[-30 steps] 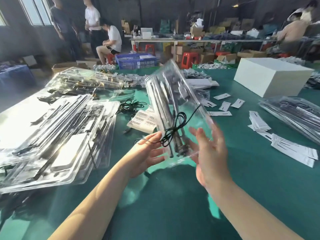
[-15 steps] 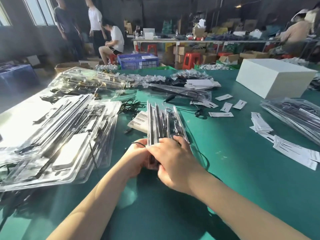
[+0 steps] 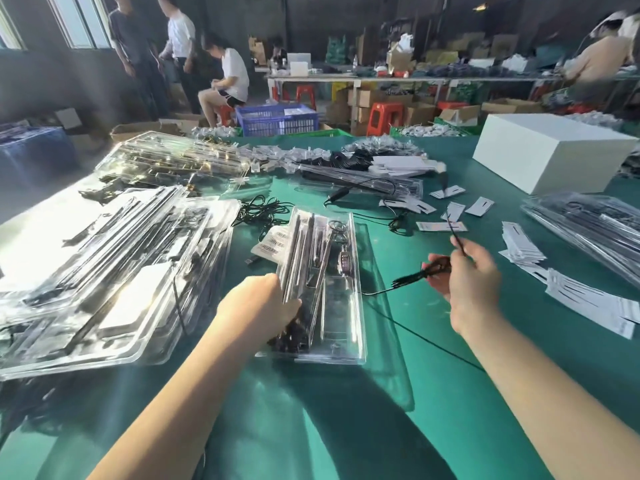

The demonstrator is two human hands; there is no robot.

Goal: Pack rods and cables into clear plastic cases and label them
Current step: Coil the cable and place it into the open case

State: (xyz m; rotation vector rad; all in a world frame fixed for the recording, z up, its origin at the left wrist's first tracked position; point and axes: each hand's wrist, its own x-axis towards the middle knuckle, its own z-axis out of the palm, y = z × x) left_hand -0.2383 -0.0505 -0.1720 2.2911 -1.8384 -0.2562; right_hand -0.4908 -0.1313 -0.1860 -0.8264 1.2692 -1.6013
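A clear plastic case (image 3: pixel 341 313) lies open on the green table (image 3: pixel 346 427) in front of me, with metal rods (image 3: pixel 304 251) along its left half and a small grey part in the middle. My left hand (image 3: pixel 261 306) grips the rods and the case's left edge near its close end. To the right of the case, my right hand (image 3: pixel 465 278) pinches a thin black cable (image 3: pixel 420 275) lifted above the table. The cable's slack trails down past my right forearm.
Stacks of packed clear cases (image 3: pixel 104 271) fill the left side. White label cards (image 3: pixel 519 244) lie scattered on the right beside another case pile (image 3: pixel 588 230). A white box (image 3: pixel 550 154) stands far right. Loose cables (image 3: pixel 263 209) and barcode stickers (image 3: pixel 273 242) lie behind the case.
The case came down from mid-air onto the table and opened flat. My right hand left the case and moved right, pulling the black cable out with it.
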